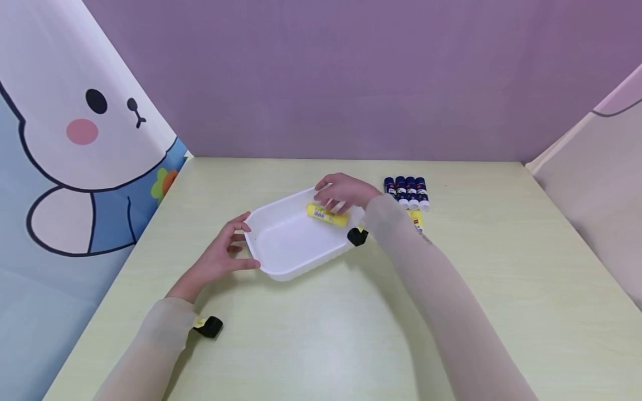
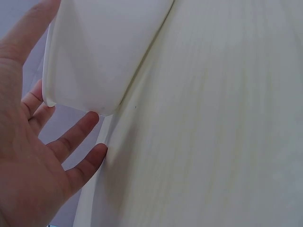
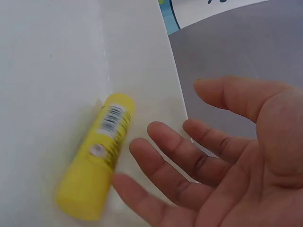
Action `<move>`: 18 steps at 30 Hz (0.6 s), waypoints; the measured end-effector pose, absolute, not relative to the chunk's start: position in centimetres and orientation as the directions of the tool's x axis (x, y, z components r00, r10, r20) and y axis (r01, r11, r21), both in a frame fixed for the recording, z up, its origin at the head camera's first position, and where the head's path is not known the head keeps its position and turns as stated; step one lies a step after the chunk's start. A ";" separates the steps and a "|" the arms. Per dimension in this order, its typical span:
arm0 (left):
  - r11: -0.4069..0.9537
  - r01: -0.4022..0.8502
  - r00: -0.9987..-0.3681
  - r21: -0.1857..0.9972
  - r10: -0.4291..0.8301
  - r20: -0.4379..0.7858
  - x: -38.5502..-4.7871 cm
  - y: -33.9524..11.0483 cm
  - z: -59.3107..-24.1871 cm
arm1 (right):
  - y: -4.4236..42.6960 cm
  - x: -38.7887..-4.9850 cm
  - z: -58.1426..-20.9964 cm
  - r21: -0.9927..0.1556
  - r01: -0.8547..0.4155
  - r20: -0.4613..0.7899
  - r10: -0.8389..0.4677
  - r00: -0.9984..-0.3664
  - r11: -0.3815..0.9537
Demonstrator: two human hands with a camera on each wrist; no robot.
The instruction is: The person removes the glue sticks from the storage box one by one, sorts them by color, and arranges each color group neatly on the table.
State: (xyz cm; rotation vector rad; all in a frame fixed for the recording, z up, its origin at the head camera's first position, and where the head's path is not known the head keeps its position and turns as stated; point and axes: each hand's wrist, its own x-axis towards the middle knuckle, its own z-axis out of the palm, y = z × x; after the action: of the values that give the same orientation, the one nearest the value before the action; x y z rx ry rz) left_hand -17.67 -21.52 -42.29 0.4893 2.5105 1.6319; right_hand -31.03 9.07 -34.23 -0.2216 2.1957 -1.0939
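A shallow white plastic tray (image 1: 296, 236) stands at an angle in the middle of the table. My left hand (image 1: 225, 250) holds its left end, the thumb on the near corner and the fingers spread toward the far corner; the left wrist view shows the tray's end (image 2: 94, 52) between them. Inside the tray, near its right end, lies a yellow glue stick (image 3: 97, 158) with a barcode label. Over it hovers my right hand (image 1: 346, 192), its fingers spread and loosely bent, the fingertips close beside the stick. Nothing sits between thumb and fingers in the right wrist view.
Several dark blue and white glue sticks (image 1: 411, 192) lie side by side on the table (image 1: 321, 334), behind and right of the tray. Another yellow stick (image 1: 417, 219) lies just in front of them, partly hidden by my right sleeve. A purple wall (image 1: 351, 78) rises behind.
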 end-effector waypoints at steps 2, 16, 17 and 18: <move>0.370 0.207 -0.943 0.906 0.324 0.083 -17.7 -21.5 -42.3 | 8.9 -31.0 -34.1 -0.755 0.145 -0.505 -0.427 -0.750 0.639; 0.383 0.204 -0.944 0.901 0.320 0.077 -17.6 -21.4 -42.1 | 6.9 -30.0 -34.6 -0.598 0.006 -0.587 -0.433 -0.684 0.801; 0.385 0.202 -0.945 0.901 0.319 0.075 -17.6 -21.4 -42.1 | 6.6 -29.8 -34.5 -0.589 -0.015 -0.589 -0.442 -0.677 0.808; 0.386 0.201 -0.945 0.900 0.318 0.075 -17.6 -21.4 -42.1 | 6.3 -29.7 -34.4 -0.581 -0.038 -0.590 -0.453 -0.669 0.813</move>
State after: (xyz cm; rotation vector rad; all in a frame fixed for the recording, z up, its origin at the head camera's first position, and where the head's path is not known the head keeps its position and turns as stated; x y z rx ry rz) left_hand -17.63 -21.39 -42.09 0.4750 2.5217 1.6141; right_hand -29.69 6.31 -34.45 -0.3584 2.2249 -0.6927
